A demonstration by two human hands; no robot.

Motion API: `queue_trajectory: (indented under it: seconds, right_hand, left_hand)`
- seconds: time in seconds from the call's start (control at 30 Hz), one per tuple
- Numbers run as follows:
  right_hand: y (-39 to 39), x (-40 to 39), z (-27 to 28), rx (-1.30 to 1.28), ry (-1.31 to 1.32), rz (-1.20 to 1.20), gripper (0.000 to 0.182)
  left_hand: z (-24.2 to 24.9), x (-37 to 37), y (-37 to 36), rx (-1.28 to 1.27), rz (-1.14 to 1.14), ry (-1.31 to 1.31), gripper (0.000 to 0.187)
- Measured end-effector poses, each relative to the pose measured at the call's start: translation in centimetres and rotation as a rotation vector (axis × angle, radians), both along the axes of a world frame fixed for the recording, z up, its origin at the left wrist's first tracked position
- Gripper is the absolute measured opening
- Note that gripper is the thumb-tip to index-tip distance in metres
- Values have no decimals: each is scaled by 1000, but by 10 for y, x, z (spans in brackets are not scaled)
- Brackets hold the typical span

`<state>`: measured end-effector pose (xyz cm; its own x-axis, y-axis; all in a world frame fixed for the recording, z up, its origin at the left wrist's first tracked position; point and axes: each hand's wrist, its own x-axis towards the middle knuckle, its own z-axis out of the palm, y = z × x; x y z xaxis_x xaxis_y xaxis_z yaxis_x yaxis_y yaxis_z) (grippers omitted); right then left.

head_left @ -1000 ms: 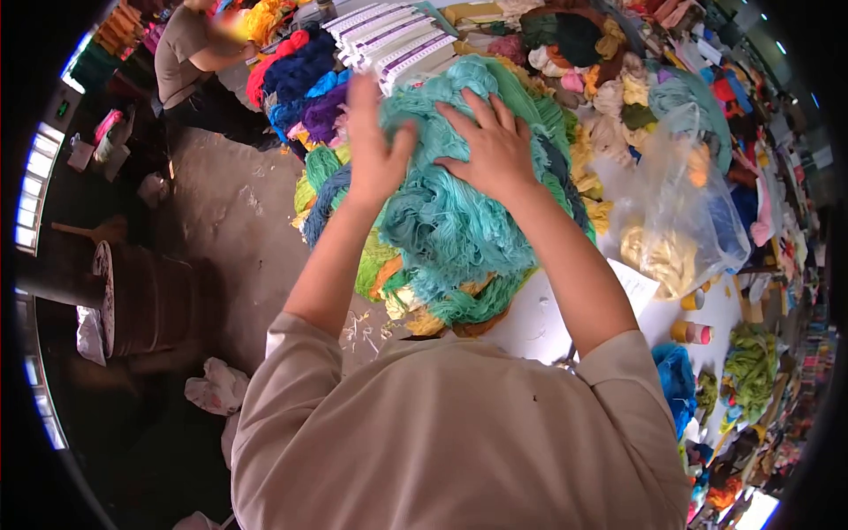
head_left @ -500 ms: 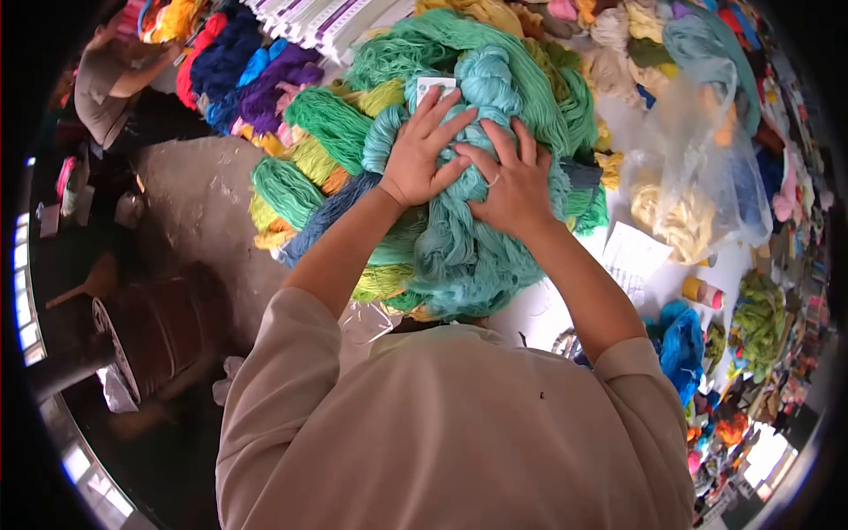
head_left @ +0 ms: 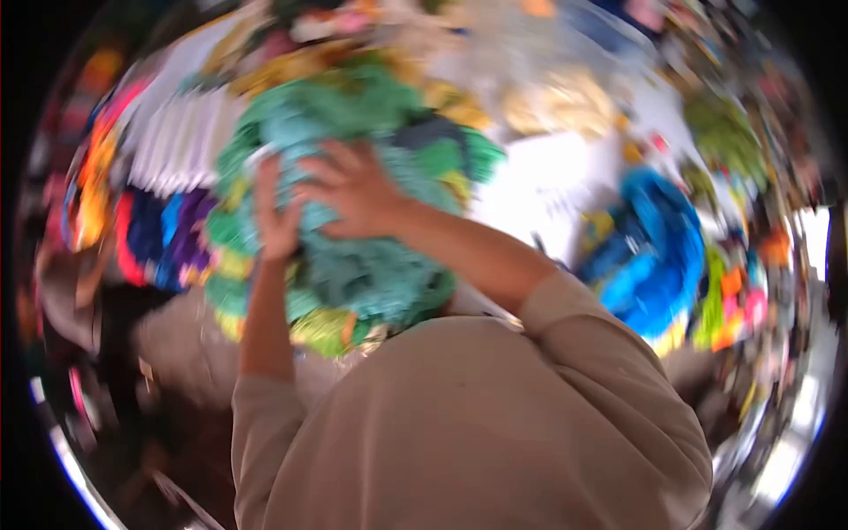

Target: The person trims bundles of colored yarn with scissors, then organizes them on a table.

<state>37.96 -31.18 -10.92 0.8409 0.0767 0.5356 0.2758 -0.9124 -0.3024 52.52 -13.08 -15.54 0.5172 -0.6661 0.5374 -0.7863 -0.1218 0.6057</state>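
Observation:
A heap of teal and green yarn skeins lies in front of me, blurred by motion. My left hand rests on the heap's left part, its fingers stretched out and the thumb apart. Beside it, my right hand lies on the teal skeins with fingers spread. Both palms face down on the yarn, and neither hand is closed around a skein. A small white tag shows near my left fingertips. Yellow-green skeins stick out at the heap's near edge.
Bright blue skeins lie to the right, past white paper. Pale yellow yarn in clear plastic is at the back. White strips stand at the back left, near navy and purple skeins. A person is at far left.
The view has swung to the right, so the heap and both hands now appear further left. My hands stay on the skeins. More of the blue yarn at right has come into view.

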Motion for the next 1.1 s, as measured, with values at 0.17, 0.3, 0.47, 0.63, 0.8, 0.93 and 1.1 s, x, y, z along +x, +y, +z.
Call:
queue_trajectory:
  seconds: [0.17,0.3,0.47,0.63,0.8,0.93,1.1]
  right_hand:
    - [3,-98,-12,250,-189,16,56]
    - [-11,-195,74,819,-162,316,35]
    - [-31,-300,194,1447,-261,1048,27]
    - [-82,-345,200,1282,-475,1188,45]
    - [-119,-375,187,1554,-329,1307,42]
    - [-137,-384,162,1634,-269,1452,40]
    - [-139,-403,158,2018,-407,1299,37]
  left_hand:
    - [12,-21,4,-16,-33,103,55]
    - [22,-33,-1,-6,9,44,54]
    - [41,-57,-7,90,227,-161,52]
    - [60,-97,-12,282,582,-238,53]
    - [80,-159,-34,141,665,-223,54]
    - [90,-268,-107,64,475,-480,47]
    - [-46,-373,-169,327,-32,-36,56]
